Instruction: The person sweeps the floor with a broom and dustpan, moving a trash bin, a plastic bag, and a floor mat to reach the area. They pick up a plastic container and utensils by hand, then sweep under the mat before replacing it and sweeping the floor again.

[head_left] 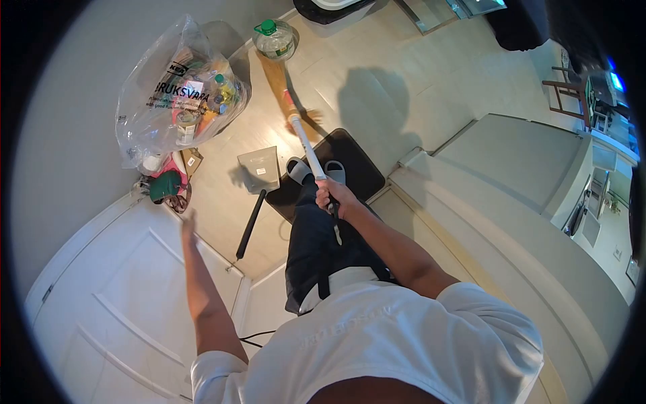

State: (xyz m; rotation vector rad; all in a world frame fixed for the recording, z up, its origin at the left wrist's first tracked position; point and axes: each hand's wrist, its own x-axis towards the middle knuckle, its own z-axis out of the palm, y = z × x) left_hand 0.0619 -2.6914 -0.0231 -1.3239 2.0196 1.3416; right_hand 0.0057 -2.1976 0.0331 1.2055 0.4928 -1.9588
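Observation:
My right hand (334,196) is wrapped round the white handle of a broom (307,145), whose straw bristles spread on the floor near a large clear bottle (274,42) with a green cap. My left hand (189,227) is stretched out at the left, close to a pile with a green item (165,186) and a brown strap; its fingers are blurred. A dustpan (259,170) with a long black handle lies on the floor between my hands. Above the pile stands a big transparent bag (182,94) full of mixed packaging.
My feet in grey slippers are on a dark mat (350,161). A white panelled door (134,289) is at lower left. A white cabinet (508,161) stands to the right, with a wooden chair (567,98) beyond. A black and white bin (331,9) is at the top.

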